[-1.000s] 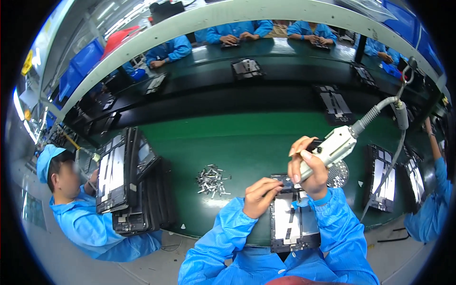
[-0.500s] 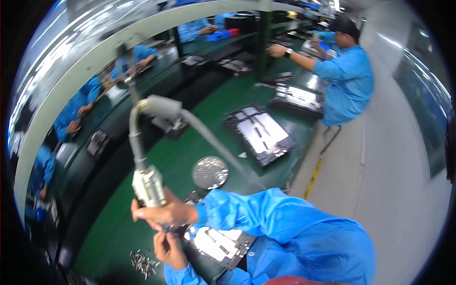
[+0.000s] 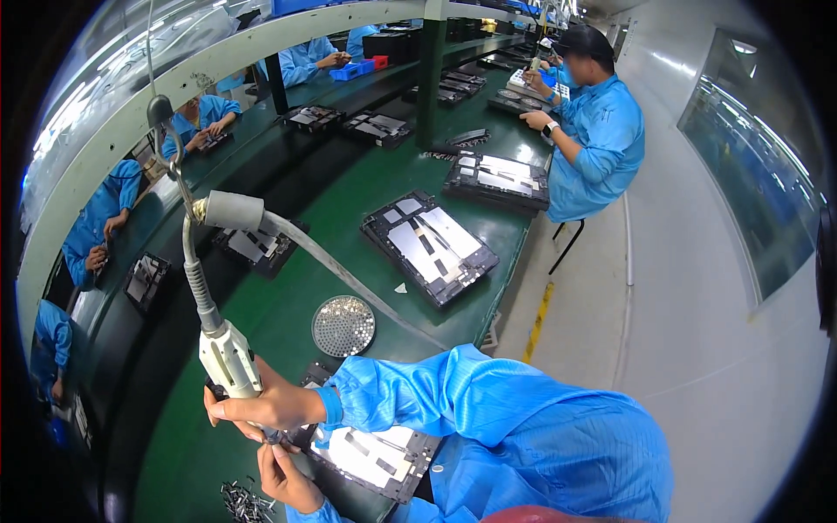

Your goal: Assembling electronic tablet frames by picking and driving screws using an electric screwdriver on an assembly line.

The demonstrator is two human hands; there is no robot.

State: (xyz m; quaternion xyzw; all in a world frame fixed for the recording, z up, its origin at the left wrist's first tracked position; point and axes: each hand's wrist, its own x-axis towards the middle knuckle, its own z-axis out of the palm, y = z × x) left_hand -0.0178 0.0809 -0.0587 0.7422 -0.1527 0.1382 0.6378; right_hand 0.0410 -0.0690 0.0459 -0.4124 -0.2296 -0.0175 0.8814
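Note:
My right hand (image 3: pixel 277 403) is wrapped around a pale electric screwdriver (image 3: pixel 230 359), which hangs from a metal hook with its cable above. Just below, my left hand (image 3: pixel 289 479) pinches its fingers together at the screwdriver's tip; whatever lies between them is hidden. Beside both hands, under my right sleeve, lies an opened flat device (image 3: pixel 375 460) with a black frame and bright silver panels. Part of it is covered by my arm. A small heap of thin dark and silver pieces (image 3: pixel 247 503) sits on the green bench near my left hand.
A round perforated tray (image 3: pixel 344 327) with shiny bits stands beyond my hands. Stacked opened devices (image 3: pixel 430 248) lie farther along the bench (image 3: pixel 305 292). A grey cable (image 3: pixel 357 279) crosses above it. A co-worker in blue (image 3: pixel 597 139) sits at the far right.
The whole view has shifted, so the bench and devices appear farther left. My hands stay together at the screwdriver tip. The co-worker's outstretched arm has drawn back toward the bench.

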